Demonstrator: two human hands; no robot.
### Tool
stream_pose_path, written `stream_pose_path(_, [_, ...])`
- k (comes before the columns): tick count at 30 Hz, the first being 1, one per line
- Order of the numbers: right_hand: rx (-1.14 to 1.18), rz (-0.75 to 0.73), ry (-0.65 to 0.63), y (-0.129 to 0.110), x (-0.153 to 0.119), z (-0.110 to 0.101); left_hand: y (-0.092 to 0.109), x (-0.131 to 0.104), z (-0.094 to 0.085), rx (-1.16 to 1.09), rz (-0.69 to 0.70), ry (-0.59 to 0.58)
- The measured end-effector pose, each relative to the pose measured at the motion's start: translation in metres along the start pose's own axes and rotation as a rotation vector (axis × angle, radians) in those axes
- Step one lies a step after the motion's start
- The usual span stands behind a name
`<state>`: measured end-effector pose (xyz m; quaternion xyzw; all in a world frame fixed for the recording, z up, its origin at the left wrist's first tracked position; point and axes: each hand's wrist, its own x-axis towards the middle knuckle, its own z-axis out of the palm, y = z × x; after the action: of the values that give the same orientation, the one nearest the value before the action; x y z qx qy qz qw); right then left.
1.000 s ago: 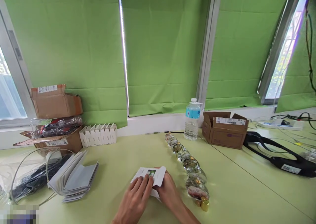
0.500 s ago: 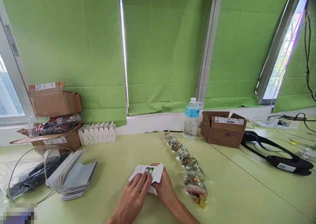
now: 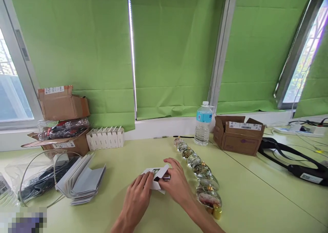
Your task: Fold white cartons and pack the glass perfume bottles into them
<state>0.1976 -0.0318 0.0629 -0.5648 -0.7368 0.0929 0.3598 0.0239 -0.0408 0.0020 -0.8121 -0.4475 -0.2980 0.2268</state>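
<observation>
A small white carton (image 3: 159,171) with a green picture on its face lies between my hands, its flap raised on the right. My left hand (image 3: 139,193) presses on the carton's left part with its fingers together. At the carton's right end, my right hand (image 3: 176,183) has its thumb and fingers around the flap and a dark object (image 3: 166,177) at the opening; what the object is cannot be made out. To the right runs a row of round, shiny glass ornaments (image 3: 202,169) with gold caps, leaning on one another. A gold cylinder (image 3: 217,212) stands at its near end.
Folded white cartons (image 3: 83,183) and bagged black items (image 3: 42,180) lie left. Upright white boxes (image 3: 106,139) stand behind, beside stacked cardboard boxes (image 3: 60,106). A water bottle (image 3: 203,123), an open brown box (image 3: 238,139) and a black headset (image 3: 302,168) are at the right.
My right hand has come round from behind the carton to its open right end, where a dark object now shows. The camera view has shifted slightly left.
</observation>
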Motion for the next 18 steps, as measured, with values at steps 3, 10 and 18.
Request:
stream_pose_path(3, [-0.062,-0.040,-0.044,-0.015,0.014,-0.008,-0.007,0.000,0.001,-0.058,-0.112,-0.010])
stream_pose_path(10, [-0.414,-0.060,-0.217,-0.065,0.061,-0.026,-0.029,0.000,0.004,-0.235,-0.423,-0.110])
stream_pose_path(18, [-0.499,-0.074,-0.304,-0.097,0.094,-0.035,-0.047,0.002,0.003,-0.507,-0.559,-0.139])
